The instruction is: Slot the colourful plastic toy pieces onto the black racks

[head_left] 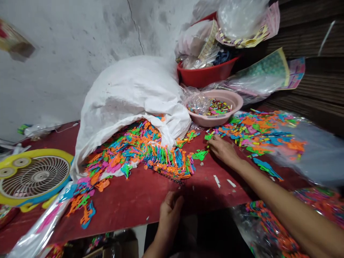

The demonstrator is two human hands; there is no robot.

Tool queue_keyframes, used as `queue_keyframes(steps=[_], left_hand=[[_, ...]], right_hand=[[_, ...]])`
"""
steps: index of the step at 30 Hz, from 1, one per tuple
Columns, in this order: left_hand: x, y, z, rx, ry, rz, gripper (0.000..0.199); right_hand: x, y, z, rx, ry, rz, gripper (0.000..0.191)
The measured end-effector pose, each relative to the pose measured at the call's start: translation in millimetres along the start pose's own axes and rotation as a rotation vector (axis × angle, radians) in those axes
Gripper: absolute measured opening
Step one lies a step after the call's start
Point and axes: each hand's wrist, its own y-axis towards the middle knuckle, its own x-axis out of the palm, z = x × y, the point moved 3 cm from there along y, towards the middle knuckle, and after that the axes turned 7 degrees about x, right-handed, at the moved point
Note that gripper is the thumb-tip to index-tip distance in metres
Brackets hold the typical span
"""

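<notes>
- Okay, the right hand [222, 150] is low on the red table top [139, 197], palm down, and its fingers [212, 142] are bent.
- Those fingertips are right by some small bright plastic pieces [258, 132], which lie in a messy spread ahead of the right hand. I cannot tell if the fingers pinch one.
- A green plastic piece [200, 154] lies just to the left of the right hand, not held.
- The left hand [170, 211] is near the table's front edge, well back from the right hand. It is loose and open, with the fingers a bit curled, and it holds nothing I can see.
- Between the hands and up ahead, a big heap of the same bright pieces [134, 150] pours out of a white woven sack [129, 96].
- Beyond the right hand sits a pink basin [236, 100] with more small pieces in it, and a red basin [201, 75] stands behind that.
- Keeping the fingers low and close to the table works well here, because the pieces are small, thin and tangled.
</notes>
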Motion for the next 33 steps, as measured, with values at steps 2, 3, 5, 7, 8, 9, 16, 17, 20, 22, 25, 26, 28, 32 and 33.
queue_keyframes(steps=[2, 3, 5, 7, 8, 9, 16, 17, 20, 22, 25, 26, 28, 32, 33], left_hand=[[13.3, -4.1, 8.9, -0.049, -0.011, -0.061, 0.055], [21.3, -5.9, 15.2, -0.071, -0.022, -0.107, 0.055], [38.0, -8.9, 29.1, -0.117, -0.070, -0.216, 0.056], [53.4, -11.2, 41.7, -0.158, -0.165, -0.321, 0.060], [59.8, -12.0, 46.8, -0.166, -0.228, -0.360, 0.061], [65.0, -12.7, 50.7, -0.167, -0.300, -0.384, 0.061], [71.9, -18.7, 42.1, -0.282, -0.550, -0.331, 0.044], [70.5, -19.6, 38.7, -0.287, -0.541, -0.326, 0.044], [64.5, -21.3, 31.1, -0.266, -0.482, -0.284, 0.045], [59.6, -22.0, 30.6, -0.224, -0.432, -0.274, 0.047], [51.9, -24.2, 33.9, -0.210, -0.375, -0.358, 0.048], [49.5, -25.5, 34.9, -0.223, -0.369, -0.412, 0.048], [44.9, -28.8, 34.9, -0.261, -0.373, -0.522, 0.048], [39.1, -34.0, 26.2, -0.322, -0.370, -0.598, 0.050], [38.1, -34.1, 23.4, -0.320, -0.352, -0.581, 0.051]], right_hand=[[-8.5, -33.2, -10.9, -0.061, 0.224, 0.130, 0.026], [-10.6, -51.8, -18.1, -0.079, 0.314, 0.180, 0.027], [-9.3, -90.1, -35.2, -0.087, 0.429, 0.217, 0.029], [-3.5, -126.2, -55.2, -0.133, 0.468, 0.211, 0.029], [-0.1, -142.0, -64.5, -0.148, 0.465, 0.216, 0.030], [3.8, -155.7, -72.9, -0.158, 0.445, 0.205, 0.031], [16.3, -208.4, -97.2, -0.162, 0.430, 0.242, 0.033], [16.7, -211.9, -97.6, -0.159, 0.473, 0.220, 0.034], [16.7, -216.2, -93.3, -0.010, 0.674, 0.193, 0.023], [18.1, -214.1, -86.9, 0.209, 0.824, 0.193, 0.014], [23.9, -206.1, -86.2, 0.408, 1.041, 0.037, 0.026], [26.0, -203.1, -89.5, 0.415, 1.104, -0.045, 0.032], [29.8, -198.7, -98.9, 0.412, 1.204, -0.187, 0.036], [36.5, -195.5, -117.2, 0.448, 1.308, -0.383, 0.039], [36.4, -194.5, -119.3, 0.449, 1.302, -0.396, 0.038]])
